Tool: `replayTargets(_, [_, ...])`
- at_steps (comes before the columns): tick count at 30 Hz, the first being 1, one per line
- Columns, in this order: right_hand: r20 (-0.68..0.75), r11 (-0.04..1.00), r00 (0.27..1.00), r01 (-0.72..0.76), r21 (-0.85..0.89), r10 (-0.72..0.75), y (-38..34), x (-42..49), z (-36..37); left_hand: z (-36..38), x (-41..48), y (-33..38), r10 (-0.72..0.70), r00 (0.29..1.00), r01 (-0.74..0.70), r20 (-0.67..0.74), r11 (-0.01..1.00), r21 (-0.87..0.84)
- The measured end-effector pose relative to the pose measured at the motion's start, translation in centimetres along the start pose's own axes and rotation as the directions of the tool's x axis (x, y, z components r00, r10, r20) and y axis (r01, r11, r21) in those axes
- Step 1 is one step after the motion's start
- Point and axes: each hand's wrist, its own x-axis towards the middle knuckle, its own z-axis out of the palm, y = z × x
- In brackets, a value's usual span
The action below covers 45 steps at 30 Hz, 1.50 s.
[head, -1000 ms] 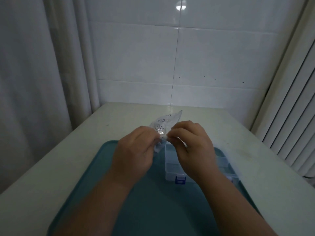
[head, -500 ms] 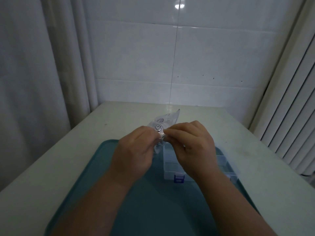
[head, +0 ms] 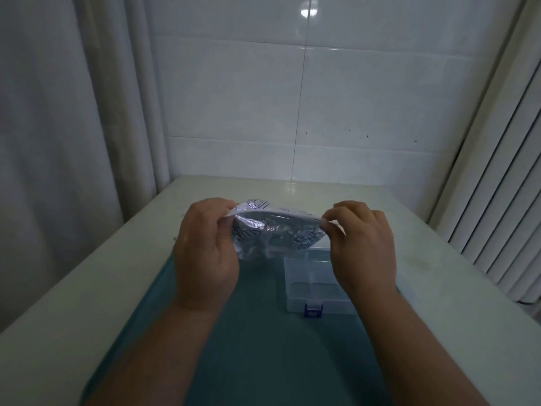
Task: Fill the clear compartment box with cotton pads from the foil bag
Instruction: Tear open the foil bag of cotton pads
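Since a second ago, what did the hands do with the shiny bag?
The left hand and right hand pulled apart sideways, stretching the foil bag wide between them, each still pinching an end. The clear box stayed on the teal tray.

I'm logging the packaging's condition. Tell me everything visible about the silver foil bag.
The silver foil bag, crinkled and shiny with dark blue printed outlines, is held in the air, stretched sideways. The left hand pinches its left end and the right hand pinches its right end. It hangs over the teal tray, just beyond the clear plastic compartment box. No cotton pads show, and whether its mouth is open cannot be told.
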Motion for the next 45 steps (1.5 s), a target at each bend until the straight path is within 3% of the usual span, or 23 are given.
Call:
replayTargets(6, [0.098,0.986,0.981,-0.168,0.0,0.167,1.0,0.3,-0.8,-0.2,0.1,-1.0,-0.205,0.973,0.207,-0.101,0.978,0.004])
replayTargets(9, [0.212,0.95,0.946,-0.28,0.142,0.247,1.0,0.5,-1.0,-0.3,0.2,-1.2,-0.32,0.939,0.321,-0.125,0.947,-0.01])
replayTargets(11, [0.293,0.865,0.904,-0.398,0.305,0.312,0.8,0.5,-1.2,-0.3,0.4,-1.0,-0.358,0.924,0.359,-0.136,0.933,-0.023])
replayTargets(13, [0.411,0.663,0.792,-0.606,0.439,0.452,0.8,0.7,-1.6,-0.3,0.6,-0.9,-0.374,0.917,0.374,-0.135,0.927,-0.028])
replayTargets(15, [0.631,0.328,0.58,-0.813,0.481,0.514,0.9,0.9,-1.9,-0.2,0.8,-0.9,-0.401,0.909,0.399,-0.114,0.916,-0.045])
replayTargets(17, [0.806,0.072,0.413,-0.902,0.425,0.424,0.6,0.9,-1.8,-0.2,0.8,-1.0,-0.422,0.902,0.416,-0.095,0.907,-0.069])
replayTargets(19, [0.907,-0.082,0.302,-0.937,0.339,0.294,0.2,1.0,-1.5,-0.1,0.8,-1.3,-0.444,0.893,0.434,-0.077,0.893,-0.118])
replayTargets(23, [0.985,-0.382,0.169,-0.909,0.169,0.033,-0.6,1.2,-1.2,-0.6,0.9,-1.6,-0.481,0.875,0.442,0.049,0.756,-0.482])
replayTargets(25, [0.981,-0.386,0.189,-0.908,0.163,-0.031,-1.1,1.3,-0.9,-1.0,1.5,-1.6,-0.508,0.856,0.459,0.101,0.653,-0.603])
replayTargets(28, [0.951,-0.334,0.302,-0.891,0.308,0.071,-2.3,1.7,0.0,-1.5,2.5,-2.1,-0.565,0.804,0.533,0.185,0.548,-0.645])
replayTargets(31, [0.882,-0.254,0.418,-0.848,0.464,0.216,-3.1,2.2,1.1,-1.9,3.0,-2.9,-0.625,0.752,0.628,0.212,0.578,-0.522])
replayTargets(35, [0.79,-0.21,0.531,-0.772,0.6,0.305,-3.7,2.3,2.8,-1.9,3.1,-4.1,-0.752,0.605,0.784,0.262,0.506,-0.359])
replayTargets(38, [0.771,-0.208,0.557,-0.751,0.626,0.309,-4.0,1.6,3.4,-2.0,2.7,-5.5,-0.823,0.43,0.903,0.372,0.38,-0.201])
replayTargets(42, [0.727,-0.11,0.629,-0.731,0.674,0.275,-3.8,0.9,3.3,-3.0,3.1,-6.1,-0.863,0.099,0.993,0.496,0.053,-0.106])
replayTargets(43, [0.709,-0.056,0.653,-0.724,0.688,0.265,-3.8,0.7,3.2,-3.3,3.3,-6.0,-0.846,0.057,0.997,0.531,0.019,-0.077])
replayTargets(45, [0.679,0.09,0.698,-0.71,0.699,0.227,-3.7,0.4,3.1,-3.8,3.5,-6.1,-0.821,0.053,0.998,0.569,0.029,-0.05])
